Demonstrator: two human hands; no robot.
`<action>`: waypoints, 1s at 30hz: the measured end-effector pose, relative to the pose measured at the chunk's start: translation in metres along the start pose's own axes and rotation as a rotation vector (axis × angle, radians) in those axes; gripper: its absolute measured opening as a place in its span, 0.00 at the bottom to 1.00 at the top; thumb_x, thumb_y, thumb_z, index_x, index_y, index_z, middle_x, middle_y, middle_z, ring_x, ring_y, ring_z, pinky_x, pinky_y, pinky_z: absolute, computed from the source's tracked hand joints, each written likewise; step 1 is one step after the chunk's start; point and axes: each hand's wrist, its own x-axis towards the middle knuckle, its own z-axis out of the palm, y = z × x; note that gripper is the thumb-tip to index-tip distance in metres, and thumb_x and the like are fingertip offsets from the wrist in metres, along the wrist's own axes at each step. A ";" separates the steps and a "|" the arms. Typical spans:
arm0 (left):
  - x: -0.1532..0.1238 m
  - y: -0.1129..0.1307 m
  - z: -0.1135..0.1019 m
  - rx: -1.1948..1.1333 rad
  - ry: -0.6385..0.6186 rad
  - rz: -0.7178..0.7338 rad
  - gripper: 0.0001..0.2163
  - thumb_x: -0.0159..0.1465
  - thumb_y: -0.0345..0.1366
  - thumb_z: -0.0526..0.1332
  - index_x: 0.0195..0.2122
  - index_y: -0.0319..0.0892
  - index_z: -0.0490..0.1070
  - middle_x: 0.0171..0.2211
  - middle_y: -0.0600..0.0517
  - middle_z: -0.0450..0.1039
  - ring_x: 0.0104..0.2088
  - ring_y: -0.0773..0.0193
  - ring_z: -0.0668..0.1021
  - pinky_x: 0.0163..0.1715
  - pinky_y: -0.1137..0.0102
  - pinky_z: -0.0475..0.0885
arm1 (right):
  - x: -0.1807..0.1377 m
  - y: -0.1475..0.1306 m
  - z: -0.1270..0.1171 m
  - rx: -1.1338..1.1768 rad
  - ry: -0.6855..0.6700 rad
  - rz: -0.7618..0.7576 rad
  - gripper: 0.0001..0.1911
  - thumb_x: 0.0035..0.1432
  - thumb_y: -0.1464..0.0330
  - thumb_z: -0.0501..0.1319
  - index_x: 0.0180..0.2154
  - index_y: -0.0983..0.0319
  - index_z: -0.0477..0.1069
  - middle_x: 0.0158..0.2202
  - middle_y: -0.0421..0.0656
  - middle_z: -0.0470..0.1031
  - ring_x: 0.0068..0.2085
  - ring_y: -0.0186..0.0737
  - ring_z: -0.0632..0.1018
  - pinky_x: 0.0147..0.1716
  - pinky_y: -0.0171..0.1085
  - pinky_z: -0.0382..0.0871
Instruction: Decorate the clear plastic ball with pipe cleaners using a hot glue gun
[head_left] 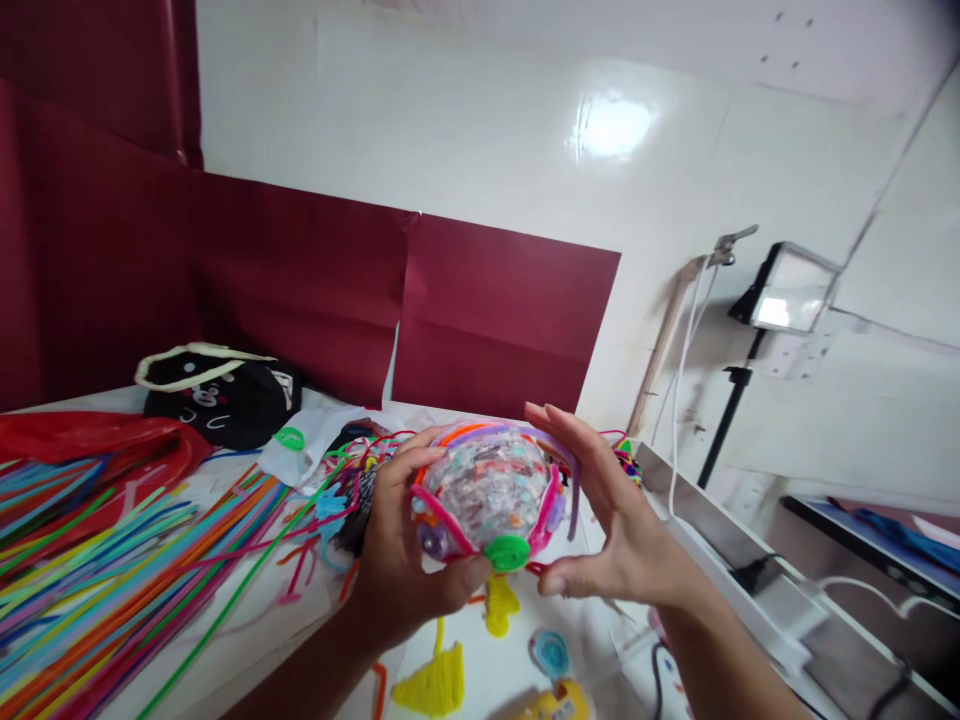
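A rounded, clear plastic-covered ball [491, 490] with pipe cleaner trim is held up over the table. Purple and orange pipe cleaners arch over its top, pink strips run down both sides, and a green coil [507, 553] sits at its lower front. My left hand [401, 545] grips the ball from the left, thumb by the green coil. On the right, my right hand [615, 530] has its thumb and fingers spread wide. The loose end of a purple pipe cleaner [574, 490] curves down inside that spread. Whether my right fingertips touch the ball is unclear.
Many coloured pipe cleaners [150, 590] cover the table's left. A black bag [225, 400] stands behind them. Below my hands are a yellow pipe cleaner piece [431, 682], a blue coil [551, 653] and a yellow object [555, 703]. A white ledge with cables [739, 580] runs along the right.
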 end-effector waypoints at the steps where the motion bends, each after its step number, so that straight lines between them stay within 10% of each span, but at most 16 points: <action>1: 0.000 -0.001 0.000 0.010 0.000 -0.001 0.34 0.50 0.42 0.72 0.57 0.50 0.60 0.60 0.45 0.62 0.60 0.50 0.69 0.56 0.60 0.68 | -0.001 -0.001 -0.004 -0.016 0.007 0.009 0.58 0.41 0.58 0.77 0.68 0.47 0.49 0.71 0.46 0.53 0.69 0.56 0.58 0.67 0.55 0.55; 9: 0.006 -0.004 -0.001 0.170 -0.009 0.093 0.35 0.48 0.43 0.74 0.56 0.47 0.62 0.56 0.45 0.66 0.57 0.50 0.72 0.56 0.54 0.71 | -0.045 -0.029 -0.046 -0.405 0.157 0.131 0.26 0.58 0.65 0.68 0.57 0.52 0.68 0.59 0.46 0.70 0.61 0.50 0.71 0.61 0.49 0.66; 16: 0.009 -0.006 0.006 0.207 -0.018 0.093 0.30 0.55 0.51 0.68 0.58 0.51 0.64 0.53 0.51 0.66 0.54 0.54 0.73 0.55 0.52 0.70 | -0.119 -0.054 -0.057 -0.683 -0.373 0.475 0.10 0.66 0.68 0.58 0.48 0.59 0.73 0.45 0.47 0.79 0.44 0.43 0.81 0.44 0.40 0.75; 20: 0.004 -0.006 0.007 0.309 -0.023 0.076 0.32 0.55 0.55 0.67 0.59 0.53 0.63 0.54 0.54 0.64 0.52 0.54 0.74 0.50 0.50 0.71 | -0.156 -0.054 -0.047 -0.673 -0.558 0.626 0.11 0.66 0.70 0.55 0.45 0.60 0.75 0.43 0.49 0.79 0.43 0.45 0.81 0.42 0.42 0.76; 30: 0.005 0.001 0.015 0.347 -0.098 0.143 0.30 0.55 0.51 0.69 0.58 0.59 0.62 0.54 0.53 0.66 0.54 0.53 0.74 0.55 0.51 0.72 | -0.163 -0.031 0.032 -0.620 -0.545 0.938 0.17 0.65 0.57 0.54 0.38 0.63 0.72 0.37 0.49 0.76 0.33 0.44 0.77 0.34 0.39 0.69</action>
